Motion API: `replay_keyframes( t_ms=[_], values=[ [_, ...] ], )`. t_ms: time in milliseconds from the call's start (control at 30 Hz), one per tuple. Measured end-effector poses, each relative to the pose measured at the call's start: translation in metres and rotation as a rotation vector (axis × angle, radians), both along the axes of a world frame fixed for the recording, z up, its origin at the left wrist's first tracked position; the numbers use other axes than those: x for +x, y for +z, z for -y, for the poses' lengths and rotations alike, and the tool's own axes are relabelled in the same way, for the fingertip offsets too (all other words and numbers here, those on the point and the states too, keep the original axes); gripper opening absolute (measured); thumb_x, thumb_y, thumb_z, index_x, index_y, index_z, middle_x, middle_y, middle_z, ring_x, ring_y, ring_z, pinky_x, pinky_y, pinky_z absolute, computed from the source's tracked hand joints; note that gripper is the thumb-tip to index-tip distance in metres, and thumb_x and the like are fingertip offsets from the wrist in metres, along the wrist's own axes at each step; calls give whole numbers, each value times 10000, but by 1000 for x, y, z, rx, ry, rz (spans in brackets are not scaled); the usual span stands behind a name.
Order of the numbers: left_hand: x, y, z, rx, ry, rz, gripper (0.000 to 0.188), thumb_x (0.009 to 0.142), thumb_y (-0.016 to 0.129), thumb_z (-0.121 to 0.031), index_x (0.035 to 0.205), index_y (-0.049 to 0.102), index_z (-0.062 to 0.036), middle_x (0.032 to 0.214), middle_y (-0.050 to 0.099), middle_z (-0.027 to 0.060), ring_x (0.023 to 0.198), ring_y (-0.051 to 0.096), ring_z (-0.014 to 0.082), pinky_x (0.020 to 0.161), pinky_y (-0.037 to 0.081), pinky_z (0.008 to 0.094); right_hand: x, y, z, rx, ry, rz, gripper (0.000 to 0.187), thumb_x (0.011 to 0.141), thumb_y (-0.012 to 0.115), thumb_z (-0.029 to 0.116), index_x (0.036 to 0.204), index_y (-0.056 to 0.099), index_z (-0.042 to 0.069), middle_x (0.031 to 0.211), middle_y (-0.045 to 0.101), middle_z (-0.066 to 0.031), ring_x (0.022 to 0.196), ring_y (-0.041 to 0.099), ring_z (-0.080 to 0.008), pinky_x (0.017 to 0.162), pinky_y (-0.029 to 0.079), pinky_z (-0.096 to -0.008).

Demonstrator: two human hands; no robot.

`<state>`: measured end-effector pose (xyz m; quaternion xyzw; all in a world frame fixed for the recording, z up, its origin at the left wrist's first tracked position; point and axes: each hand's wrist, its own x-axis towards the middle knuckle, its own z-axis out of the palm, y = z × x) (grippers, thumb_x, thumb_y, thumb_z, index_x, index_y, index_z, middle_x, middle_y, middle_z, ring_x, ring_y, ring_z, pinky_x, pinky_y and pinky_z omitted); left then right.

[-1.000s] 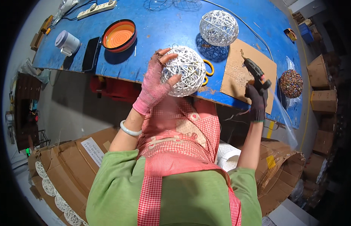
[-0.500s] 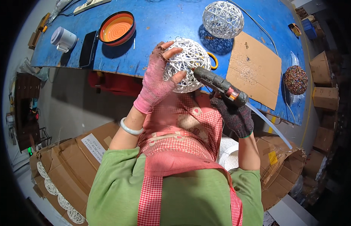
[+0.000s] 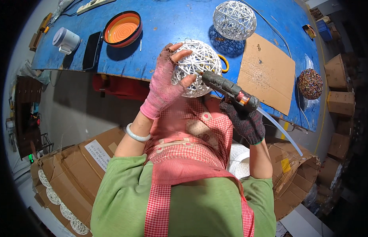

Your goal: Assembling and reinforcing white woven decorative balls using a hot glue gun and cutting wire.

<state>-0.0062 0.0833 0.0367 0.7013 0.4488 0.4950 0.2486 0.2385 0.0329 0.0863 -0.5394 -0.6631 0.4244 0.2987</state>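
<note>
White ball (image 3: pixel 203 59), woven from thin strands, is right in front of you at the near edge of the blue table (image 3: pixel 172 19); you cannot tell from this view whether it rests on the wood or is held just clear of it. Your left hand (image 3: pixel 164 81), in a pink glove with bare fingertips, grasps it from the left side, fingers over the top and thumb across the near face. Your right hand (image 3: pixel 247 124), in a dark glove, is wrapped around the glue gun (image 3: pixel 227 89), whose nozzle points left at the ball's right side; whether the tip touches the strands is hard to tell. A pale glue stick (image 3: pixel 281 132) trails from the gun's back end toward the lower right. Just behind the ball you have a yellow loop handle (image 3: pixel 224 63), partly hidden. To the right lies a cardboard sheet (image 3: pixel 267 75), with a dark speckled ball (image 3: pixel 310 84) beyond it and a second woven ball (image 3: pixel 234 20) farther back. On your left are an orange bowl (image 3: pixel 122 33), a black phone (image 3: pixel 92 51) and a mug (image 3: pixel 66 39).
</note>
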Motion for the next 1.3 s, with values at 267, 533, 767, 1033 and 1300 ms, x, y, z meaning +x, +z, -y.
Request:
replay_keyframes(
  t_ms=[267,533,767,1033,1300],
  values=[
    [0,1,-1,-16,3,4,551,794,737,-284,1283,562,-101,1388,445,153,1333,380,352,1099,324,446,0,2,-2,-24,7,77,333,789,785,236,1069,691,82,878,719,-91,760,683,-201,704,532,-312],
    [-1,2,-1,-19,2,6,547,775,744,-244,1270,566,-93,1382,448,152,1330,382,352,1098,329,446,12,-22,4,-358,-235,-588,228,930,626,100,1137,608,5,947,653,-51,873,607,-127,750,504,-261],
    [3,3,-1,-88,4,73,535,774,733,-265,1245,561,-80,1352,450,145,1316,398,333,1093,341,434,-4,-54,-9,-305,-335,-759,278,914,696,228,1144,642,82,837,621,35,648,520,-46,560,424,-212],
    [10,13,-6,-134,33,136,512,722,740,-158,1194,567,-66,1314,469,141,1265,456,311,1068,381,406,-12,-62,-9,-330,-381,-775,285,910,700,197,1161,646,75,937,672,11,735,592,-65,602,471,-223],
    [10,11,-7,-110,58,93,507,707,723,-117,1184,556,-78,1280,489,137,1254,465,312,1058,400,407,-6,-59,-12,-287,-322,-684,292,963,601,362,1102,630,107,849,608,46,541,422,-25,492,332,-197]
  ],
)
